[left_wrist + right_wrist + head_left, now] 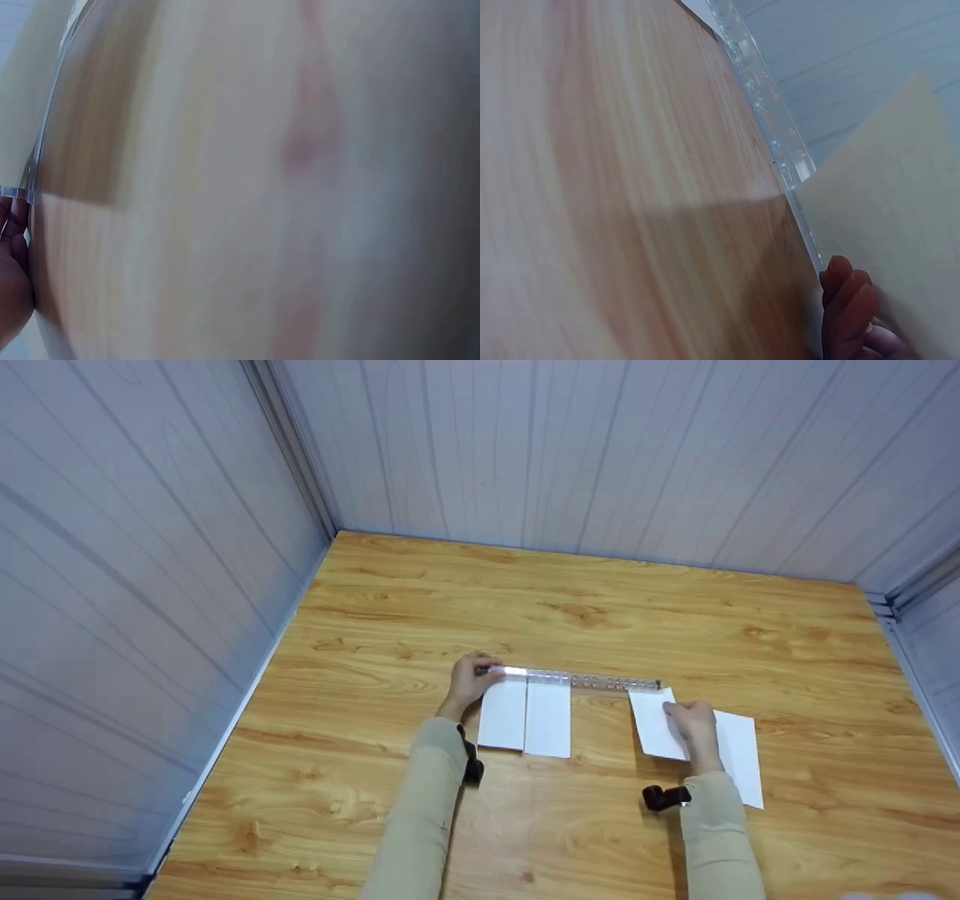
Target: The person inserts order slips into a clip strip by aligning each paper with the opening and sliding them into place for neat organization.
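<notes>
The left hand (469, 681) pinches the clear plastic ruler (577, 680) lying on the wooden desk (570, 607); the right hand (694, 725) presses flat on the white paper sheet (739, 757). Keep the ruler steady.

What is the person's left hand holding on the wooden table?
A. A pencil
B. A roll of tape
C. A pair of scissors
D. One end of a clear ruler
D: the left hand grips the left end of the clear ruler, which lies along the top edges of the paper sheets.
</notes>
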A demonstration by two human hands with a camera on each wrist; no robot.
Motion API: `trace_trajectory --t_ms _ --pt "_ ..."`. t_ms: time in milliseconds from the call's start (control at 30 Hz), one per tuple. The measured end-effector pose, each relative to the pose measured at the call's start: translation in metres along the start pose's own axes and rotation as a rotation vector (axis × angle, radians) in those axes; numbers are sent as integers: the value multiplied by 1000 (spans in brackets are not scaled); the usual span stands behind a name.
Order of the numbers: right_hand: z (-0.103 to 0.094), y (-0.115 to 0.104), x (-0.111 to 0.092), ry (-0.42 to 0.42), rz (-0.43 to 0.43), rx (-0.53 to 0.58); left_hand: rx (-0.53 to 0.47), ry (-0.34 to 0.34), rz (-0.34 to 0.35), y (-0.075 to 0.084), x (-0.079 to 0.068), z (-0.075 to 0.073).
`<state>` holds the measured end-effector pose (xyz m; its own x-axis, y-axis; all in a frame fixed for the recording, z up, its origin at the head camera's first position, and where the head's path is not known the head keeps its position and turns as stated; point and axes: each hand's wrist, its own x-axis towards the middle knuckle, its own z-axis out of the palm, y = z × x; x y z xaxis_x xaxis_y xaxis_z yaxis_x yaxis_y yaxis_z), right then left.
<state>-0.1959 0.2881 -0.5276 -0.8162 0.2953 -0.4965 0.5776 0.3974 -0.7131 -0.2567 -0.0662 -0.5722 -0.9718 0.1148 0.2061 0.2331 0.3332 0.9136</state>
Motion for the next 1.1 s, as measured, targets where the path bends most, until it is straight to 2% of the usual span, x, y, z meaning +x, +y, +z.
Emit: trace_trajectory --t_ms 333,567,800,867,1100 --pt "3 -2 1 22 -7 -21 -23 -6 -14 1 0 -1" --pt "2 -1 6 -10 -2 -46 -9 -13 -16 2 -1 -2" --pt "0 -3 11 -44 19 29 -114 -18 42 27 -8 -9" --pt "-1 -4 12 -58 25 41 -118 -17 47 30 -9 -9" --pt "-1 -7 13 -66 46 29 -17 -7 17 4 -2 -3"
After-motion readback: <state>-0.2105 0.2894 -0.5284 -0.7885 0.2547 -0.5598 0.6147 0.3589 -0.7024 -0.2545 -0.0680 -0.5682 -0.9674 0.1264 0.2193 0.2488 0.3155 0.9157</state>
